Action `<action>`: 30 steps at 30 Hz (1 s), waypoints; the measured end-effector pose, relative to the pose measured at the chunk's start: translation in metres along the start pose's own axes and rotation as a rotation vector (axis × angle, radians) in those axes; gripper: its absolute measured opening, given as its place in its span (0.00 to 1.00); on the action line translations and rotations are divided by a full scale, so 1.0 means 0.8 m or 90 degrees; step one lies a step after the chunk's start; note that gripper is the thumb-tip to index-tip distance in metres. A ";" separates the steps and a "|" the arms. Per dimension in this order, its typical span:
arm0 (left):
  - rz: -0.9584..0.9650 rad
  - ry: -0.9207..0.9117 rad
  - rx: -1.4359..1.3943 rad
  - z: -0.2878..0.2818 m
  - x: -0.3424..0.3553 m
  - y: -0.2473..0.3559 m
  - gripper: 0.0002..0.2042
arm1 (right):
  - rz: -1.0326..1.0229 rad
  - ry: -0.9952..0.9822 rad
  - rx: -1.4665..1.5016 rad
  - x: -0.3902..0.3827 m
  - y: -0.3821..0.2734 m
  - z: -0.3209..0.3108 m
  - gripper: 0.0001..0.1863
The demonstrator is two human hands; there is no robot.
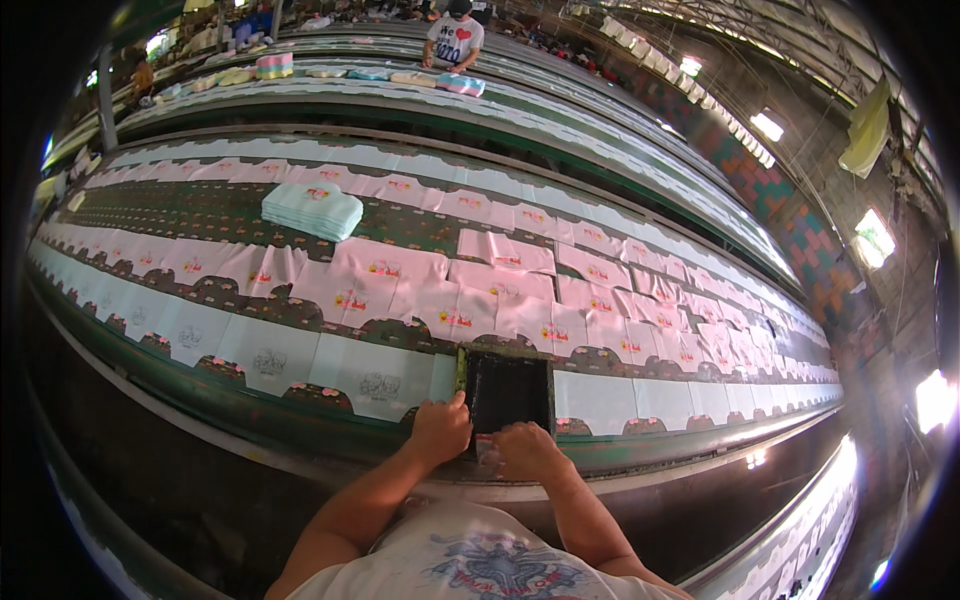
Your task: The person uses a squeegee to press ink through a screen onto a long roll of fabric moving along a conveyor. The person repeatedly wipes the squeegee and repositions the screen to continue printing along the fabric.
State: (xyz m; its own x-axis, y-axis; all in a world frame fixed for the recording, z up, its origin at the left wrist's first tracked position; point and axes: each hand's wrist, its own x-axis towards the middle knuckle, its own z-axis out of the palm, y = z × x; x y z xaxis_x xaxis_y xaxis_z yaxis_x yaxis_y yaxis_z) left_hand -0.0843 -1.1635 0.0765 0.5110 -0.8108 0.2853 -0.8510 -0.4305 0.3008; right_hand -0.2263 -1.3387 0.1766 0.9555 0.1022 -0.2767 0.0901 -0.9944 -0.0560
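A dark screen-printing frame (510, 393) with a black mesh lies on the near row of pale blue cloth pieces (372, 378). My left hand (441, 430) is closed around its left edge, close to the near corner. Inside the near end of the frame, my right hand (527, 451) is closed on what looks like a squeegee (489, 450); most of it is hidden under the fingers. Left of the frame, the blue pieces carry black outline prints. Those to the right of it look plain.
Beyond lie rows of pink cloth pieces (400, 262) with coloured prints, some overlapping. A stack of light blue pieces (312, 208) sits on the long table (420, 228). At a farther table stands another person (455, 38) near folded cloth stacks (460, 83). A wall runs along the right.
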 end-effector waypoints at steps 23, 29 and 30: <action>-0.102 0.186 -0.317 0.039 -0.014 0.014 0.25 | -0.006 0.095 -0.020 -0.013 0.007 0.017 0.23; -0.232 0.182 -0.394 0.054 -0.022 0.031 0.32 | -0.007 0.207 0.360 -0.052 0.037 0.045 0.25; -0.234 0.198 -0.394 0.057 -0.022 0.030 0.31 | 0.000 0.243 0.413 -0.057 0.043 0.045 0.26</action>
State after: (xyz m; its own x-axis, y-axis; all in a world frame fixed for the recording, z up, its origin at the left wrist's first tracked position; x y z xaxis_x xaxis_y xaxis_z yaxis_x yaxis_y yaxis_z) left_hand -0.1192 -1.1774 0.0371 0.8351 -0.4716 0.2833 -0.4451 -0.2764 0.8518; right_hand -0.2768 -1.3767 0.1530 0.9971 -0.0318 0.0685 0.0198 -0.7654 -0.6432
